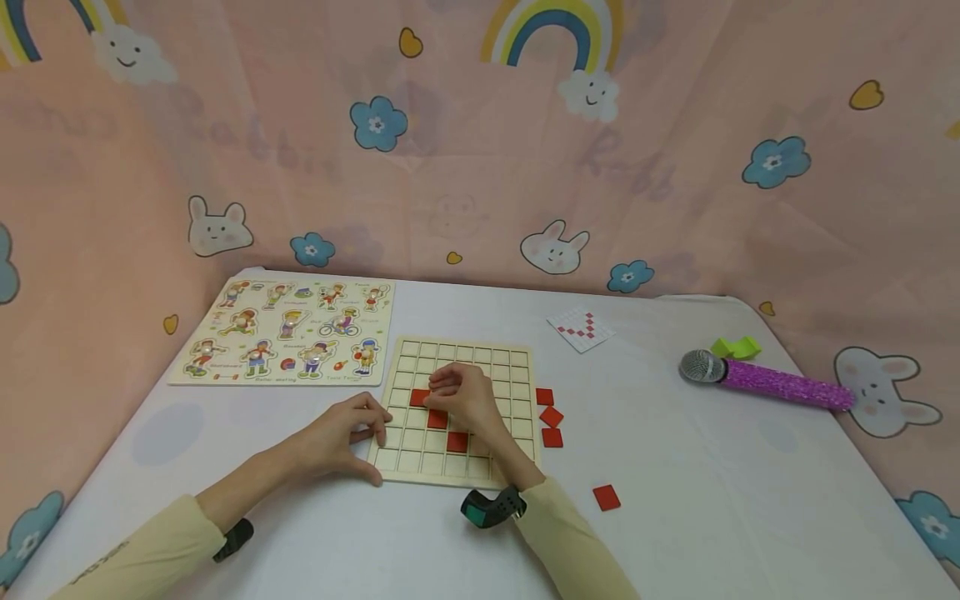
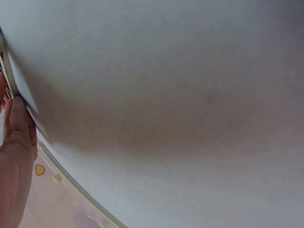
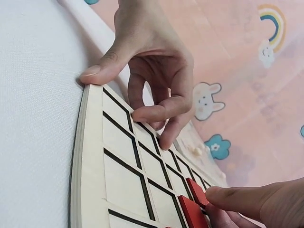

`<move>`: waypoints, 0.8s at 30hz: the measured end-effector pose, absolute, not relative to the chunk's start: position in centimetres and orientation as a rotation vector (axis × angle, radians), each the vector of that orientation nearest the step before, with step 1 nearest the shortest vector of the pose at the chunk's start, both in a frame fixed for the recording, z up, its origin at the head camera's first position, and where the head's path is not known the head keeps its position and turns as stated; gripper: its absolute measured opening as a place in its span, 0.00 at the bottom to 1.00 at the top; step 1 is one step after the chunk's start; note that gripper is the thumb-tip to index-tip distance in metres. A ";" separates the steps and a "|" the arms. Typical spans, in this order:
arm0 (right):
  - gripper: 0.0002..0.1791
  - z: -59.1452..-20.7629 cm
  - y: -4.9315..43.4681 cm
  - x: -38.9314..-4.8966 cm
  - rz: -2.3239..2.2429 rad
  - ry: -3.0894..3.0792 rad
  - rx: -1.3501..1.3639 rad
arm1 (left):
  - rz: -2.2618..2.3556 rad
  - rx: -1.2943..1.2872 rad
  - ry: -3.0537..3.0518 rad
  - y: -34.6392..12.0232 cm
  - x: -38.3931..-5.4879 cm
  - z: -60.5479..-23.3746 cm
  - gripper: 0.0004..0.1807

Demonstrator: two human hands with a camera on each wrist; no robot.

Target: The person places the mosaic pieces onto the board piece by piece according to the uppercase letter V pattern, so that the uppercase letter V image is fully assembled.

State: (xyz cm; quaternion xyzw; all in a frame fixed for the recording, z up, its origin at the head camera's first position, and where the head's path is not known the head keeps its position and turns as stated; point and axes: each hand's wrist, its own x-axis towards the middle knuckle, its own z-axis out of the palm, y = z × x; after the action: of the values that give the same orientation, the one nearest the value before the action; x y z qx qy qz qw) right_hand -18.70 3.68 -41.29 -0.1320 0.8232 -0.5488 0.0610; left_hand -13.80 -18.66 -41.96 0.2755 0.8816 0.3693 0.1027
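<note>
In the head view a pale wooden grid board [image 1: 401,463] lies on the white table. Three red square tiles form a diagonal in its cells: an upper tile [image 1: 418,397], a middle tile [image 1: 437,419] and a lower tile [image 1: 457,442]. My left hand [image 1: 348,437] steadies the board's near left corner; its thumb touches the corner and bent fingers rest along the left edge, seen closely in the right wrist view. Over the board, my right hand [image 1: 468,402] has a fingertip against the upper tile, which the right wrist view shows as the far red tile [image 3: 197,192].
Several loose red tiles [image 1: 552,437] lie right of the board, one tile [image 1: 607,497] nearer me. Behind are a picture puzzle [image 1: 281,333] and a small pattern card [image 1: 581,329]. A purple microphone [image 1: 783,386] and a green piece [image 1: 737,347] are at right.
</note>
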 end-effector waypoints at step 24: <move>0.18 -39.4 17.1 -14.6 -1.668 2.503 -0.202 | 1.138 0.789 2.578 -18.6 -13.5 -41.8 0.21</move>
State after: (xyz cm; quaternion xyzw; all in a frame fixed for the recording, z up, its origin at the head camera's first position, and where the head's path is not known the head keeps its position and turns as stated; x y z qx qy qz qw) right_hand -14.64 17.10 -39.45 -0.0667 0.8287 -0.5521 0.0632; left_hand -13.51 -18.58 -41.75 0.2682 0.8759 0.3865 0.1073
